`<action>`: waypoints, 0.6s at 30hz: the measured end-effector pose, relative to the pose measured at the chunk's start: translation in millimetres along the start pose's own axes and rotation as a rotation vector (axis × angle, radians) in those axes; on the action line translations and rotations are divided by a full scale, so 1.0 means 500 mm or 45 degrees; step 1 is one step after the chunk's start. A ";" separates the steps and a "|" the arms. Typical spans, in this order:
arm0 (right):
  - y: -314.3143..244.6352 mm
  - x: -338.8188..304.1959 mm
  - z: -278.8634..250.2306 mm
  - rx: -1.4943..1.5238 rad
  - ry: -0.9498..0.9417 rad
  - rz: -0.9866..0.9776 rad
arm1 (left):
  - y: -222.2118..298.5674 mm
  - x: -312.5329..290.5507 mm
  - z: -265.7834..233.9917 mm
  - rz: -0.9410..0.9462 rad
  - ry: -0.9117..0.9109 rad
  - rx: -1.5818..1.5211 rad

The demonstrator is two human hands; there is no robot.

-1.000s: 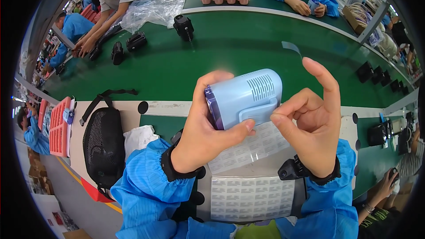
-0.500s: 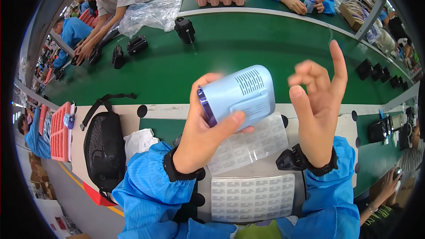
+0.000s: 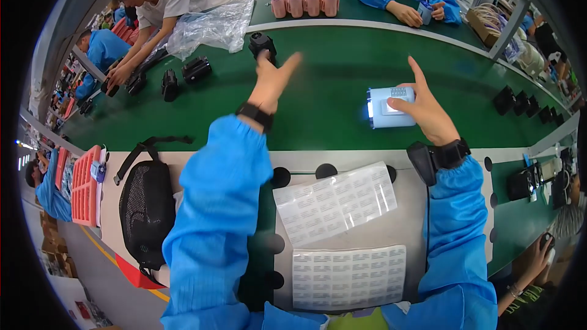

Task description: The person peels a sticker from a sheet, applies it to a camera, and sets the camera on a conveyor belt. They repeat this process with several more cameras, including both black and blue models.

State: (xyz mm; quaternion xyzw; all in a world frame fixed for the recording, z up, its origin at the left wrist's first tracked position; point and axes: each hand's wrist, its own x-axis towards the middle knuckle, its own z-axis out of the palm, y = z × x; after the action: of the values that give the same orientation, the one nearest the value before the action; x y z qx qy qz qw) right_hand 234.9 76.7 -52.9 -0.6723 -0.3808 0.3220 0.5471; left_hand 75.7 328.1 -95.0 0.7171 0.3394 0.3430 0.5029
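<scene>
Over the green work surface (image 3: 330,73), my right hand (image 3: 431,113) grips a light-blue box-shaped device (image 3: 380,119) with slotted vents and a bright glow at its left end. Its thumb lies across the near face and the index finger points up and away. Whether the device rests on the surface cannot be told. My left hand (image 3: 269,82) is stretched far forward, thumb and fingers apart. Its fingertips overlap the lower part of a black device (image 3: 262,41); contact is unclear. Two label sheets, one tilted (image 3: 336,201) and one straight (image 3: 348,276), lie close to me.
More black devices (image 3: 197,69) stand at the far left, where a person in white (image 3: 168,3) reaches in beside clear plastic (image 3: 211,24). Pink devices (image 3: 296,5) stand across the surface. A black mesh bag (image 3: 147,211) lies left; small black parts (image 3: 504,99) line the right.
My left hand has let go of the light-blue device and moved forward to the black one. My right hand now holds the light-blue device, farther right and forward, its end glowing.
</scene>
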 end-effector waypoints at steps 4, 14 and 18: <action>0.095 0.054 -0.013 -0.169 0.193 0.031 | -0.106 0.160 0.030 0.432 0.776 0.938; 0.077 0.057 -0.039 -0.719 0.753 -0.572 | -0.073 0.174 -0.055 -0.042 0.167 0.064; -0.025 -0.015 0.028 -0.191 0.491 -0.381 | 0.086 -0.044 -0.038 0.086 -0.328 -0.582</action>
State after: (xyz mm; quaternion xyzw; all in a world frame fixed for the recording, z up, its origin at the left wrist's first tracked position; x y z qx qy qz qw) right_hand 217.2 78.7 -43.1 -0.6961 -0.3875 0.0739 0.5999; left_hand 54.1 308.0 -52.3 0.6335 0.1620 0.3332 0.6792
